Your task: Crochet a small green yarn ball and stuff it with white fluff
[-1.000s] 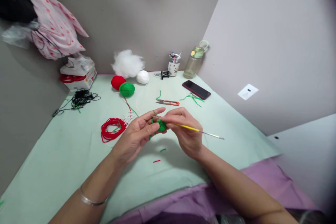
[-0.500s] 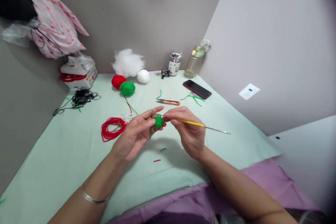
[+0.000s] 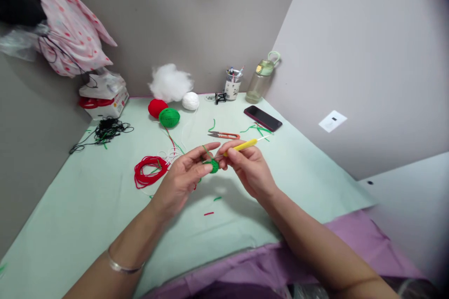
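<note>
Above the middle of the pale green table cover [image 3: 87, 205], my left hand [image 3: 182, 177] pinches a small green crocheted piece [image 3: 212, 166] between thumb and fingers, index finger stretched out with green yarn over it. My right hand [image 3: 247, 168] grips a yellow-handled crochet hook [image 3: 242, 145], its tip at the green piece and its metal tail pointing up and to the right. A green yarn strand runs back toward the green yarn ball [image 3: 169, 117].
Red yarn ball [image 3: 157, 108], white yarn ball [image 3: 190, 101], white stuffing [image 3: 170, 82], loose red cord [image 3: 150, 171], black cord tangle [image 3: 107, 130], orange thread snips [image 3: 224, 135], a phone [image 3: 263, 118], a cup of tools [image 3: 232, 85], a water bottle [image 3: 260, 81], a box [image 3: 103, 103]. Purple cloth [image 3: 245, 266] lies at the near edge.
My right hand has turned the hook: its tail swung from pointing right and slightly down to pointing up and right. The green piece and my left hand stayed in nearly the same place.
</note>
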The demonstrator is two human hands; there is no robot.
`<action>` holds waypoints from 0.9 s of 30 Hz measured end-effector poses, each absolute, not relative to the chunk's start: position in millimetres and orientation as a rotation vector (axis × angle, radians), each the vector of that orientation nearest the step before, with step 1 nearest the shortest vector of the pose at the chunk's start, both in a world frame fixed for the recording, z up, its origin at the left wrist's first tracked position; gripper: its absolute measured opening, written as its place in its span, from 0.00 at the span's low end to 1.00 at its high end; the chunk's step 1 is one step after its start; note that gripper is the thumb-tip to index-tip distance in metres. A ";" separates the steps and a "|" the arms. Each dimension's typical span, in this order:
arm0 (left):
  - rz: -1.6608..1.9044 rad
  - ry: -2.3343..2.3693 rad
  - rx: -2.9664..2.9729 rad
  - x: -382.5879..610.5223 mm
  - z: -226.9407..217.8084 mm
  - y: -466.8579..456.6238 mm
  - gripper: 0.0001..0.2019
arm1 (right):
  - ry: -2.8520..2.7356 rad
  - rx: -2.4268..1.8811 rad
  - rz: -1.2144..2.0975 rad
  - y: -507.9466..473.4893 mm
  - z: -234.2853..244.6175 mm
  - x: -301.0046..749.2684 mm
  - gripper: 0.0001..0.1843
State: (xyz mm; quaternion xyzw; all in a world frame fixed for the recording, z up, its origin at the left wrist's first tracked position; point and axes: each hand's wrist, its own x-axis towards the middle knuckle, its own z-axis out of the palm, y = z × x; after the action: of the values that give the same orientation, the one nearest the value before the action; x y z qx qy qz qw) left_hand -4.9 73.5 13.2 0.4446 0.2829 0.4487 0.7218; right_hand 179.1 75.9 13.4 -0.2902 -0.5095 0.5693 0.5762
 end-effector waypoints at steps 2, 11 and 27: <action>1.045 0.736 1.091 -2.1 11.2 72.1 0.25 | -1.257 -0.712 1.203 75.7 9.7 176.1 0.07; 1.122 1.009 1.293 5.3 6.2 73.5 0.33 | -1.443 -0.743 1.204 76.0 7.6 176.6 0.07; 0.979 0.799 1.266 0.6 11.8 69.4 0.29 | -1.054 -0.666 1.622 84.2 10.3 181.8 0.12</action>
State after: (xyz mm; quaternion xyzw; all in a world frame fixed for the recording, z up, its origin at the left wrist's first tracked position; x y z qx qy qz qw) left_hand 0.6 69.4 11.8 0.5518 0.3482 0.4268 0.6262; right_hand 181.8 84.2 10.3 -0.2779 -0.4399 0.6767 0.5209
